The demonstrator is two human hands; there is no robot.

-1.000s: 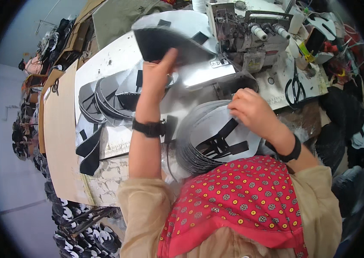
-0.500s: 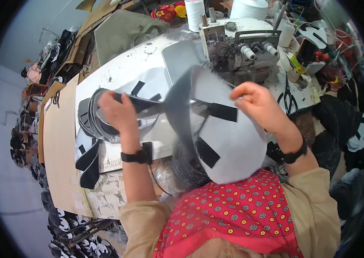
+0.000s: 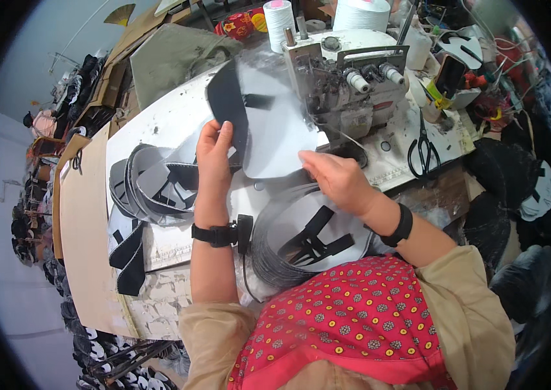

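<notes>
Between my hands is a flat white fabric piece (image 3: pixel 275 140) with a dark grey band along its left side and a small black strip on it. My left hand (image 3: pixel 213 153) grips the lower part of the dark band, thumb up. My right hand (image 3: pixel 340 182) pinches the lower right edge, close to the overlock sewing machine (image 3: pixel 347 97). Left of my left hand lies a pile of curled, overcast grey and black pieces (image 3: pixel 148 182). Against my apron sits a thick stack of similar white pieces (image 3: pixel 282 221) with black strips.
Black scissors (image 3: pixel 423 153) lie on the table right of the machine. White thread cones (image 3: pixel 280 26) stand behind it. A greyish-green sheet (image 3: pixel 178 62) covers the table's far left. A joined strip of pieces (image 3: pixel 131 260) hangs over the front edge. Dark fabric pieces (image 3: pixel 503 175) are heaped at right.
One piece has come up off the stack at my apron and moved away from me toward the machine. My left hand has left the curled pile and taken the piece's dark edge.
</notes>
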